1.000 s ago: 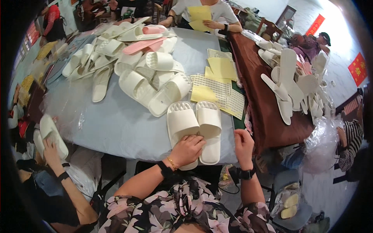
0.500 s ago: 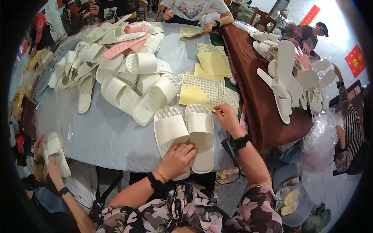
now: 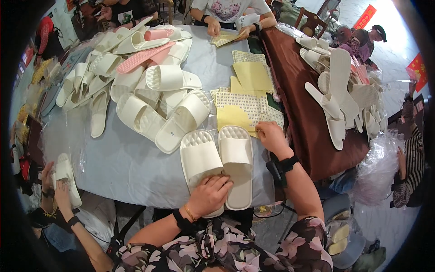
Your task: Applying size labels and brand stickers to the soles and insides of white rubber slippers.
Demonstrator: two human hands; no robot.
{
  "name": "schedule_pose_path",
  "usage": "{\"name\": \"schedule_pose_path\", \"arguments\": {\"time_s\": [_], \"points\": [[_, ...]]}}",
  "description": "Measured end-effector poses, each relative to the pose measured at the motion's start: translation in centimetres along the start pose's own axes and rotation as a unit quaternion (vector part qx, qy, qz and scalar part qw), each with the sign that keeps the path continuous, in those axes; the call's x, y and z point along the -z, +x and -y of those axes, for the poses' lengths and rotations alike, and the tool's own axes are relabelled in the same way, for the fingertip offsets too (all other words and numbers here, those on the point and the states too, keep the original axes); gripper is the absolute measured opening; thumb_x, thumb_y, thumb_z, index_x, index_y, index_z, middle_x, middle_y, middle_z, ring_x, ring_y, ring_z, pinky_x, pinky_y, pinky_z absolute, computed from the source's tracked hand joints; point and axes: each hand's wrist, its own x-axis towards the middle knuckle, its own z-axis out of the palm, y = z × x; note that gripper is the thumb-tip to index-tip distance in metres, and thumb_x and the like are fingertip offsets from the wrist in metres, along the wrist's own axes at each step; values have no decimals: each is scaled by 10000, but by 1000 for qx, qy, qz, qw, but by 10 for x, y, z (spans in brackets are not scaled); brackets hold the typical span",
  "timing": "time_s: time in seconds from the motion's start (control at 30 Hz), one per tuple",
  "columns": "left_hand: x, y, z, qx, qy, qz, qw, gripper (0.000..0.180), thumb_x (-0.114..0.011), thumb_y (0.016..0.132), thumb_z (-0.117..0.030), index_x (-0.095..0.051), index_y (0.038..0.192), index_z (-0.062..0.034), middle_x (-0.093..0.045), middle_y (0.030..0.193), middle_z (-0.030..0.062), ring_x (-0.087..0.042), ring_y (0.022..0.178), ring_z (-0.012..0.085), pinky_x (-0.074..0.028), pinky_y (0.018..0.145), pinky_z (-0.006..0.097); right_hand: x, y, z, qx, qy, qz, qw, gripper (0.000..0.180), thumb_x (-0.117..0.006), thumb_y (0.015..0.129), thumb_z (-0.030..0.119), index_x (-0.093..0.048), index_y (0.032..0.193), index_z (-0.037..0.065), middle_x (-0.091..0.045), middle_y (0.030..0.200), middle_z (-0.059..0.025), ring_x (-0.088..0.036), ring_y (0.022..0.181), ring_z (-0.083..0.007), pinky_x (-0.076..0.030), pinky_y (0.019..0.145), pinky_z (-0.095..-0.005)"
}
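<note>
A pair of cream-white slippers lies at the table's front edge, toes pointing away: a left slipper [image 3: 201,156] and a right slipper [image 3: 238,181]. My left hand [image 3: 210,195] is closed over the inner edge of the left slipper, its fingertips between the two, below the straps. Beyond the right slipper lies a yellow sheet of small printed stickers [image 3: 240,106], its lower part bare. My right hand [image 3: 273,138] pinches at that sheet's near right corner; whether a loose sticker is between the fingertips is too small to see.
A heap of white and pink slippers [image 3: 145,56] covers the table's left. More sheets [image 3: 251,76] lie behind. A brown-covered table [image 3: 312,118] at right holds another slipper pile [image 3: 337,90]. Opposite, a person [image 3: 226,22] handles a yellow sheet; at left, another person's hands [image 3: 61,192] hold a slipper.
My right hand has moved slightly right and nearer, at the sheet's corner. My left hand stays on the slipper. The person opposite now has both hands on a yellow sheet.
</note>
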Motion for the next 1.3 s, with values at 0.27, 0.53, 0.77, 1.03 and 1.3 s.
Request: {"name": "schedule_pose_path", "arguments": {"time_s": [0.27, 0.53, 0.77, 1.03, 1.3], "points": [[-2, 0, -1, -4, 10, -6, 1000, 295, -652, 820, -158, -643, 1104, -78, -622, 1138, 70, -610, 1025, 245, -464, 897, 377, -15, 55, -1, -58, 171, -103, 978, 145, -625, 792, 85, -681, 891, -5, -651, 877, -206, -615, 874, -388, -498, 796, -432], [-5, -5, 0, -7, 23, -25, 999, 326, -651, 832, -187, -639, 1137, -73, -612, 1187, 66, -612, 1044, 223, -444, 934, 349, -44, 76, -2, -52, 117, -136, 982, 99, -666, 801, 104, -656, 809, 6, -627, 823, -203, -605, 824, -390, -493, 743, -453], [-8, -6, -2, 3, 10, -18, 1000, 368, -655, 827, -196, -622, 1171, -72, -601, 1221, 70, -589, 1091, 228, -425, 969, 365, -42, 74, 1, -97, 88, -90, 987, 69, -650, 842, 100, -647, 859, 33, -613, 936, -168, -608, 869, -376, -500, 757, -450], [-10, -5, 1, 1, 0, -3, 1000, 331, -662, 815, -192, -634, 1133, -101, -617, 1160, 53, -603, 1042, 227, -445, 922, 376, -54, 76, -11, -67, 116, -99, 986, 85, -623, 819, 49, -625, 897, 13, -618, 880, -197, -585, 893, -386, -476, 786, -447], [-1, 2, -2, 9, 15, -8, 1000, 319, -667, 815, -177, -635, 1123, -100, -614, 1174, 56, -600, 1037, 227, -438, 923, 374, -50, 75, -6, -98, 204, -111, 968, 148, -630, 800, 44, -639, 944, 10, -629, 947, -181, -612, 873, -352, -497, 781, -424]]}}
